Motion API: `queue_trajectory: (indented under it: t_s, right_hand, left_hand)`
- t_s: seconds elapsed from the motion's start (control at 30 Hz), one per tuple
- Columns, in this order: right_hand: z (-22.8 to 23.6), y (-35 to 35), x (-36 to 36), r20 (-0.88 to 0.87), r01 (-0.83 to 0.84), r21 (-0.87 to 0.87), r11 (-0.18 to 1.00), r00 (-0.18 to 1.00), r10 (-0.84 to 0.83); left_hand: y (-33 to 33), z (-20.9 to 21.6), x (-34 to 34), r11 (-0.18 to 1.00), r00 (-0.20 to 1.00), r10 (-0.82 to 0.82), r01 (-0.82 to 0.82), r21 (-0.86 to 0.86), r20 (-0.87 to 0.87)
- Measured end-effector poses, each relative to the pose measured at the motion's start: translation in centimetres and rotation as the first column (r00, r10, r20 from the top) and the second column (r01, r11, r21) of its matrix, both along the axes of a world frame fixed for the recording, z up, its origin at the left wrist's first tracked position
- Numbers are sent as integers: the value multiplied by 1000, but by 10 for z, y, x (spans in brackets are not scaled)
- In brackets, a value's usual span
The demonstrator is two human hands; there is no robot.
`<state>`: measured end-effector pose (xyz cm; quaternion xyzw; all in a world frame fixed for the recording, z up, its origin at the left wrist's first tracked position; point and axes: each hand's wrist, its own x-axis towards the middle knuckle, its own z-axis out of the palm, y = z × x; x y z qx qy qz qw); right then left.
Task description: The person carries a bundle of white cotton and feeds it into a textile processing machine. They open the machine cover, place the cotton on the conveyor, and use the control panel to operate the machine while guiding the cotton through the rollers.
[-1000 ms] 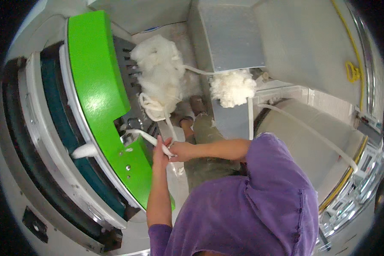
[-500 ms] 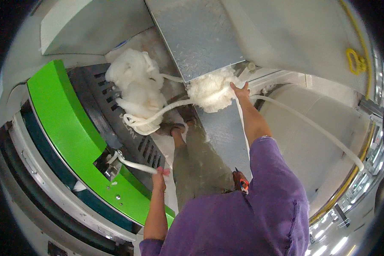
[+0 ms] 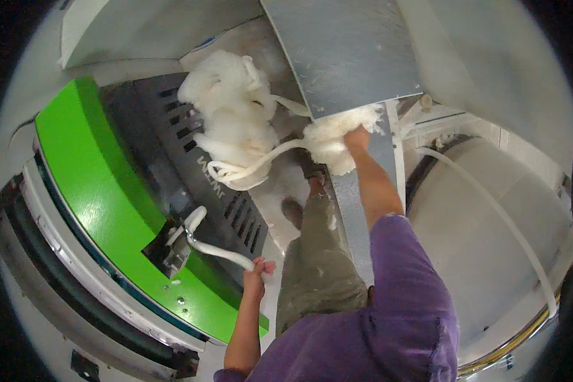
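Note:
My left hand [image 3: 257,272] is closed around a white rope of soft fibre [image 3: 218,250] that runs from a guide [image 3: 179,240] on the green machine cover [image 3: 102,191]. My right hand [image 3: 356,137] reaches forward and grips a white clump of loose fibre [image 3: 328,140] at the lower edge of a grey metal chute [image 3: 344,51]. A thicker fibre rope [image 3: 261,162] loops from that clump down to a big white pile of fibre [image 3: 232,114] on the machine's dark slotted panel [image 3: 172,153].
A large pale round can [image 3: 490,235] stands at the right, with a white fibre strand [image 3: 496,216] draped over it. My legs and shoes [image 3: 299,210] stand on a dusty floor between machine and can. Grey housing curves along the left edge.
My right hand left the rope near the left hand, rose to the clump at the chute and now grips it. The left hand keeps holding the thin rope. The view tilted upward.

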<state>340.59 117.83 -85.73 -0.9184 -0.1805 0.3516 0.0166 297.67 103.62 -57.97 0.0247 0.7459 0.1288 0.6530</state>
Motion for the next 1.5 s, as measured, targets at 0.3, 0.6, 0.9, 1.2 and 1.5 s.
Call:
queue_trajectory:
  t_s: [0.3,0.6,0.9,1.2,1.5]
  right_hand:
    - [206,6,-94,-896,489,139,861,433,-102]
    - [425,-127,-247,-177,-355,783,510,659,731]
    - [458,-224,-289,-222,-101,742,663,896,385]
    - [518,-237,-229,-243,-16,788,615,910,336]
    - [528,-217,-144,-280,125,829,546,937,210]
  left_hand:
    - [0,28,51,993,854,120,-103,-61,506]
    - [-33,78,63,938,514,177,-345,13,839]
    - [-74,178,74,863,389,111,-495,105,915]
    - [-85,234,131,824,358,-331,-342,452,873]
    - [-65,261,210,888,392,-263,-259,380,882]
